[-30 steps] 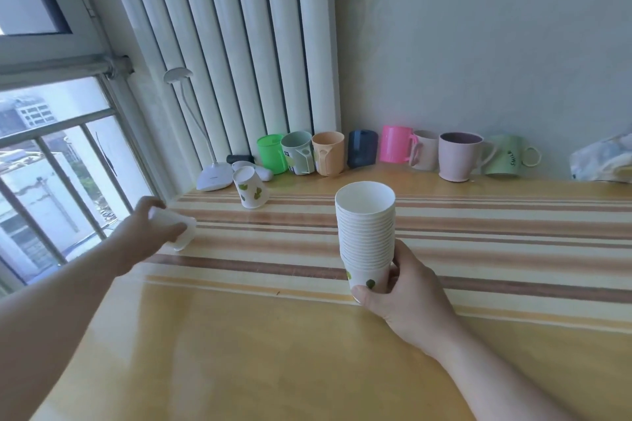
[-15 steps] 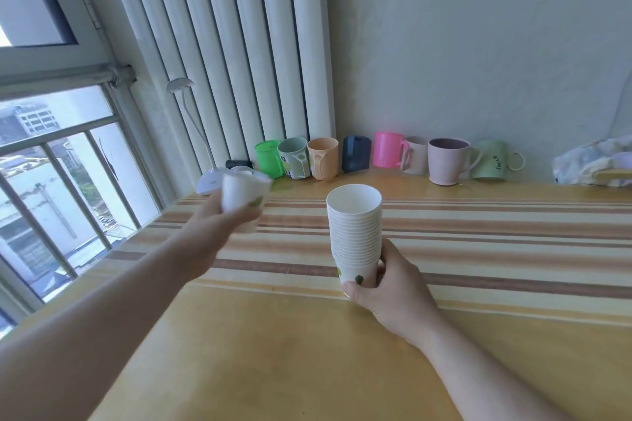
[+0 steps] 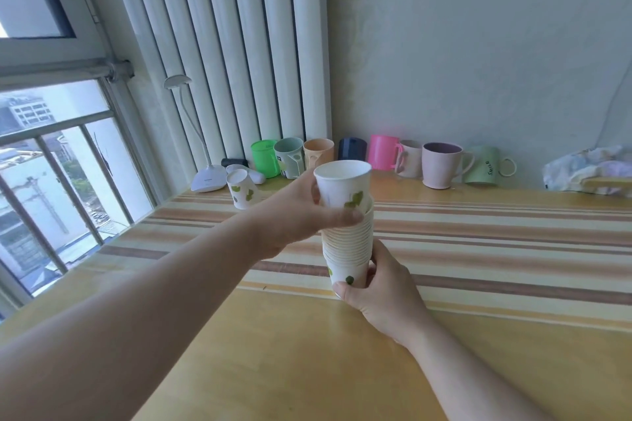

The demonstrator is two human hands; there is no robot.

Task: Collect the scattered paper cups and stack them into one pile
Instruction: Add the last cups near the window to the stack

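A tall stack of white paper cups (image 3: 347, 246) with green leaf prints stands upright over the striped table, gripped at its base by my right hand (image 3: 376, 290). My left hand (image 3: 301, 212) holds a single paper cup (image 3: 342, 186) whose bottom sits partly inside the top of the stack. Another paper cup (image 3: 241, 190) rests tilted on the table at the back left, near the lamp base.
A row of coloured mugs (image 3: 441, 166) lines the back wall. A white desk lamp (image 3: 208, 178) stands in the back left corner by the radiator. A crumpled bag (image 3: 588, 167) lies at the far right. The window runs along the left edge.
My left hand picked up a cup from the table's left side, carried it right, and now sets it into the top of the stack. My right hand kept holding the stack.
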